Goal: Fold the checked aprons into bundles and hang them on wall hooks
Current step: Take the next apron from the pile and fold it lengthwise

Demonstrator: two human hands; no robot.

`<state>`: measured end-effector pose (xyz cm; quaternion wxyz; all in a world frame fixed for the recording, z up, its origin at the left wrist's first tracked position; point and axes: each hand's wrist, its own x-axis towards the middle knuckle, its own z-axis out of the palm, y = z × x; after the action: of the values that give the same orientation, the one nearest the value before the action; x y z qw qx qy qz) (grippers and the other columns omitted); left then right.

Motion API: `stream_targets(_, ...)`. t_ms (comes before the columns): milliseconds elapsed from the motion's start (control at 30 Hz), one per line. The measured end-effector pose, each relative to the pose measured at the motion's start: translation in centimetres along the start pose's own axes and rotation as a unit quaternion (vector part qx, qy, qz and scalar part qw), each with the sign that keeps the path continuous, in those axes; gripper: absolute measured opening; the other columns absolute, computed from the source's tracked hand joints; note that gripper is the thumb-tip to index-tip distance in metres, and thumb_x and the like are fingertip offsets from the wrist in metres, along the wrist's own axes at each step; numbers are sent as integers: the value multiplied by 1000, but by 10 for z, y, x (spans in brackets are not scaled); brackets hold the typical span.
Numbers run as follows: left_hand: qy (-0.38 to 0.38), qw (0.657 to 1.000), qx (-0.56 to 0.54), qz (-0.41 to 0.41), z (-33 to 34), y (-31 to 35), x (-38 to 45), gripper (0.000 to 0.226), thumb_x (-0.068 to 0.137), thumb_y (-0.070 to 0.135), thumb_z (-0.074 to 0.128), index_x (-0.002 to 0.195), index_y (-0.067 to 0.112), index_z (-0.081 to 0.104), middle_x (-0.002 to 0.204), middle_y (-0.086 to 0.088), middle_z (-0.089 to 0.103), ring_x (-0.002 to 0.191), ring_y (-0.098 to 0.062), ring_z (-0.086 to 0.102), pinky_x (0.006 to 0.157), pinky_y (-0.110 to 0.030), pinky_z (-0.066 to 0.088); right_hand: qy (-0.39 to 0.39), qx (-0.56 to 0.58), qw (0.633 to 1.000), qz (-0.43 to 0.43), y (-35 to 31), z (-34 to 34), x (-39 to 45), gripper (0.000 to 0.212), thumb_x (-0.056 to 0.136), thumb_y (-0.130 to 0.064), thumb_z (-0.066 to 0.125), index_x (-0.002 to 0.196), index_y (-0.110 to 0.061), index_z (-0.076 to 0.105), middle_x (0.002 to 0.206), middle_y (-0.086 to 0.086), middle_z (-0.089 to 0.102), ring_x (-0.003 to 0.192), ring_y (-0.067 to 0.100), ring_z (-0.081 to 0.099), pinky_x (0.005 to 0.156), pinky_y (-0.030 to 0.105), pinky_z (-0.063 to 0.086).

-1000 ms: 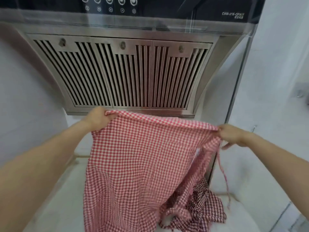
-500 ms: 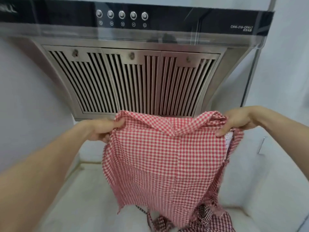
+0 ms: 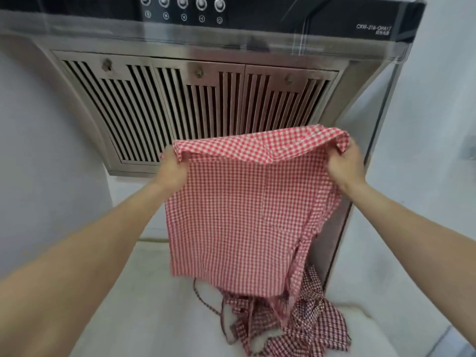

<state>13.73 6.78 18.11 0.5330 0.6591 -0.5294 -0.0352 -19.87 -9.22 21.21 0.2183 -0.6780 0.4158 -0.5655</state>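
Below the range hood (image 3: 201, 104) | left hand (image 3: 171, 171), right hand (image 3: 346, 166) each grip top corners | red checked apron (image 3: 239, 215) hangs between

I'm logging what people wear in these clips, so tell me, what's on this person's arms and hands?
Nothing that shows. Both forearms are bare up to the frame edge, with no sleeves in view. The left hand and right hand have no gloves, and no rings, watch or bracelet can be seen on them.

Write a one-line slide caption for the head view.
Both hands, left hand and right hand, hold a red checked apron up by its top edge below the range hood.
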Motion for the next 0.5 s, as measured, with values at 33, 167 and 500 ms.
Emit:
stream_targets(33,8,999,35,26,-1,-15,7,29,102,41,41,109,13,49,107,-7,54,103,-25,55,96,-44,45,3,-16,999,-34,1,-4,-6,25,97,-28,54,113,-9,60,106,-1,64,97,15,58,78,28,42)
stream_targets(167,-29,982,174,73,4,-57,3,28,99,39,42,101,15,55,104,-8,50,103,-30,44,102,-53,37,-61,-118,978,-162,27,-23,-27,52,91,-41,47,129,-6,59,132,17,60,131,31,50,106,41,40)
stream_targets(500,-358,877,251,-198,40,-163,-180,93,70,71,39,145,16,45,144,-13,53,134,-33,46,116,-39,23,-509,-388,768,-25,189,-18,-196,95,83,-88,12,100,-12,67,99,7,71,90,24,66,85,39,49)
